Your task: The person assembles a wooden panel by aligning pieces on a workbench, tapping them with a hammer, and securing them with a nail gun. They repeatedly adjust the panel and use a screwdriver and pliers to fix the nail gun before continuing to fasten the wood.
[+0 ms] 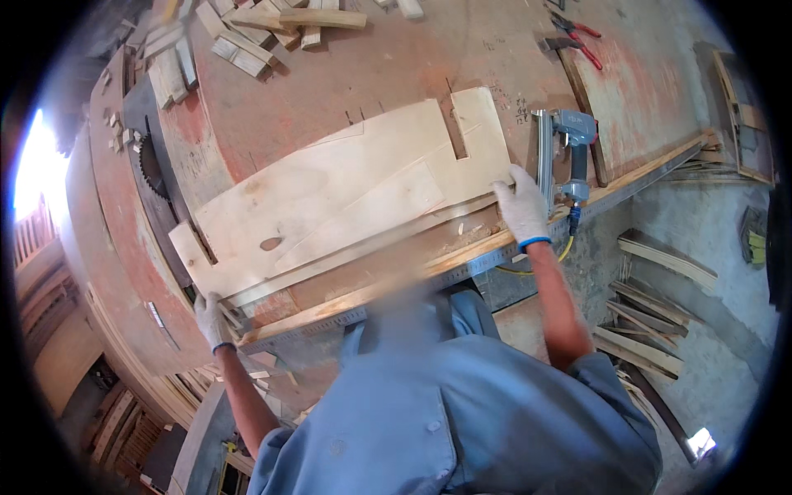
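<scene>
A long pale plywood board (346,186) lies across the workbench in front of me, its right end farther away than its left. It has a narrow slot cut in at each end and a dark oval knot. My left hand (212,322), in a white glove, grips its near left corner, with the fingertips partly hidden. At the near right corner, my right hand (522,208), gloved in white with a blue cuff, is closed on the edge. A grey-blue pneumatic nail gun (575,153) rests just right of the board, close to my right hand.
A circular saw blade (152,165) stands up through the bench at left. Short wood offcuts (247,37) are piled at the far left. Red-handled pliers (582,37) and a hammer (561,43) lie far right. The nail gun's yellow hose (566,249) drops past the metal-ruled front edge (487,262).
</scene>
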Tool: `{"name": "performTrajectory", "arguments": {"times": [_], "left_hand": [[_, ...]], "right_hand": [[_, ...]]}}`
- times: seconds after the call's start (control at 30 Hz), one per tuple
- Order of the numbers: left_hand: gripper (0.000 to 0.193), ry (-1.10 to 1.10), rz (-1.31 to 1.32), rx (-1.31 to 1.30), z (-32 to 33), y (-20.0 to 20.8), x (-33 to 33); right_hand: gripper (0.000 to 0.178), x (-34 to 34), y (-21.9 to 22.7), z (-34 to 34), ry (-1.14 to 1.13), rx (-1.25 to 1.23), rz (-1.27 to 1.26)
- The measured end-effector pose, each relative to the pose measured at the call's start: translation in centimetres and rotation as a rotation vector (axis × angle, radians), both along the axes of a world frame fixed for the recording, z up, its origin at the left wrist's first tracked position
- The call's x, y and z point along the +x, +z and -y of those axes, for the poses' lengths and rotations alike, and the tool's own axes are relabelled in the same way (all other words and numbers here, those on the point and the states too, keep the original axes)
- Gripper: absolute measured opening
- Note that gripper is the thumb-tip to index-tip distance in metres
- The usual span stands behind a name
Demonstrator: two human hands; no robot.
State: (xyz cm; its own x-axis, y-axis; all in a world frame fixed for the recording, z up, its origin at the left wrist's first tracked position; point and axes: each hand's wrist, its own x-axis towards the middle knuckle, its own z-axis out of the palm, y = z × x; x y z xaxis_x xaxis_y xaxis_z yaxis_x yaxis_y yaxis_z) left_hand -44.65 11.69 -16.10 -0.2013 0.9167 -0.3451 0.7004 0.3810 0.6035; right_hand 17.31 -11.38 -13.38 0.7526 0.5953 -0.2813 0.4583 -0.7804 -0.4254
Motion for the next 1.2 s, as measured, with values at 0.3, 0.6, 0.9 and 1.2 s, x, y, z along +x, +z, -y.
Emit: {"name": "performTrajectory", "arguments": {"times": [0.3,0.6,0.9,1.2], "left_hand": [[0.028,0.238,0.178,0.018,-2.6,-0.4,3.6],[0.043,-0.235,-0.260,0.330,-11.1,-0.3,18.5],[0.048,-0.771,-0.228,0.639,-5.9,-1.8,48.7],[0.056,-0.751,-0.297,0.591,-5.7,-3.8,49.4]], "right_hand": [[0.050,0.5,0.7,-5.9,-0.123,-0.006,-0.002],[0.055,11.8,-0.3,-16.4,0.055,-0.014,0.126],[0.063,19.5,1.3,-24.2,0.118,-0.031,0.209],[0.046,33.0,-2.1,-32.9,0.139,0.041,0.419]]}}
